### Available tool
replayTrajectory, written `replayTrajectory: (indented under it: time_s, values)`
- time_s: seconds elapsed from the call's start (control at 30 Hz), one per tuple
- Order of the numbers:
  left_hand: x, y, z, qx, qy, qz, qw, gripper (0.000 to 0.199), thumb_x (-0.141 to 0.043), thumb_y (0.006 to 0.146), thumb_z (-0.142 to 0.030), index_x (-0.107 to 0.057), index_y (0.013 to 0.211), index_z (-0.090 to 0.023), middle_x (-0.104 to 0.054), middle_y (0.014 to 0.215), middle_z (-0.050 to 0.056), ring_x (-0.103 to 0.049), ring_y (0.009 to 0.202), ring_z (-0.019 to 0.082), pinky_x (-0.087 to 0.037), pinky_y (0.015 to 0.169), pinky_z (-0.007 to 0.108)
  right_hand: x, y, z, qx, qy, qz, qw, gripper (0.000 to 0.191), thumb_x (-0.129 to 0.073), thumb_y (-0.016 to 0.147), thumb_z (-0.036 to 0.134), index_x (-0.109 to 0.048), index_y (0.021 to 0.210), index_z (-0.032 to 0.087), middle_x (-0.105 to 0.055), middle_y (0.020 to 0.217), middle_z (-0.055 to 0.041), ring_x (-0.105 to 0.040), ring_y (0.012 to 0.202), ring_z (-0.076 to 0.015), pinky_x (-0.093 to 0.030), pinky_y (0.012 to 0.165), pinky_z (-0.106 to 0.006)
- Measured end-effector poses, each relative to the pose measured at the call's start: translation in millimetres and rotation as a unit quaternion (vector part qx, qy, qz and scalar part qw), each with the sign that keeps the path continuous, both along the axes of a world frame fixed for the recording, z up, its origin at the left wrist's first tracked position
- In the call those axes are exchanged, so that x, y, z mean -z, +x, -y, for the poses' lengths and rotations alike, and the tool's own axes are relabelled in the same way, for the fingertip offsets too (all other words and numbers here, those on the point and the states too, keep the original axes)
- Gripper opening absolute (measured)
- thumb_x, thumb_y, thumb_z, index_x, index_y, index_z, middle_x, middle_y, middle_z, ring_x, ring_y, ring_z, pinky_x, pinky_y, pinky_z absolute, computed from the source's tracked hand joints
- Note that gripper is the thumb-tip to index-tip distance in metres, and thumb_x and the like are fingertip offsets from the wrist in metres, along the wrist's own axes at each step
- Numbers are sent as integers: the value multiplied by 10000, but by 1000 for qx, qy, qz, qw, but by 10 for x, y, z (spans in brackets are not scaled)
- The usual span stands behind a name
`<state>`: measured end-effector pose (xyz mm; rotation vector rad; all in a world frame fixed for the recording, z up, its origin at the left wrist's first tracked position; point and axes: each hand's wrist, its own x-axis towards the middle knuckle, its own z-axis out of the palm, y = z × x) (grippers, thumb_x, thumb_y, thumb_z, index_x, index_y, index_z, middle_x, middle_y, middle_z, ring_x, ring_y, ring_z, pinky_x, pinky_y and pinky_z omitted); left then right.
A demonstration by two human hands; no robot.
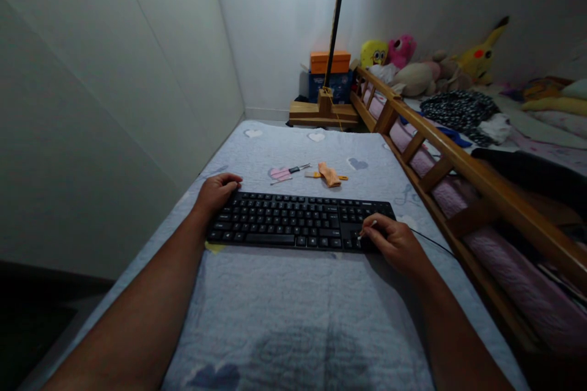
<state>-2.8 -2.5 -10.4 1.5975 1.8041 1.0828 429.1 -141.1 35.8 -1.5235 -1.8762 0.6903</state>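
Observation:
A black keyboard [279,220] lies flat across the bed cover. My left hand [217,193] is closed at its upper left corner, fingers curled by the edge. Between the thumb and fingers of my right hand [389,237] is a thin cotton swab [368,229], its lower tip at the keys near the number pad. That hand covers part of the keyboard's right end. Behind the keyboard lie a second swab [281,181], a slim dark tool with a metal tip [296,170], and an orange cloth [329,175] across a yellow-handled brush [315,175].
The quilted blue bed cover [293,293] bears heart shapes. A wooden bed rail [426,128] runs along the right, with plush toys [422,76] and clothes beyond. White cabinet doors [114,85] border the left. A stand with a wooden base [323,111] and boxes [330,62] are at the back.

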Motion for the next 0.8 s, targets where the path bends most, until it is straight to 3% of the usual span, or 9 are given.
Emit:
replayTrajectory:
  time_s: [0.47, 0.8]
  values:
    - [40, -28, -29, 7, 3, -17, 1000, 314, -622, 640, -383, -779, 842, -202, -778, 888, 48, -691, 908, 284, -516, 947, 403, 44, 6, -22, 26, 29, 8, 999, 198, -540, 875, 334, -650, 756, 221, -655, 678, 2, -596, 618, -165, -432, 625, -288]
    - [0, -6, -7, -1, 3, -13, 1000, 301, -639, 627, -372, -789, 829, -206, -780, 851, 35, -688, 876, 271, -530, 911, 387, 97, 3, -36, 56, 59, -24, 996, 176, -552, 874, 342, -681, 821, 233, -743, 781, -35, -683, 749, -215, -483, 726, -328]
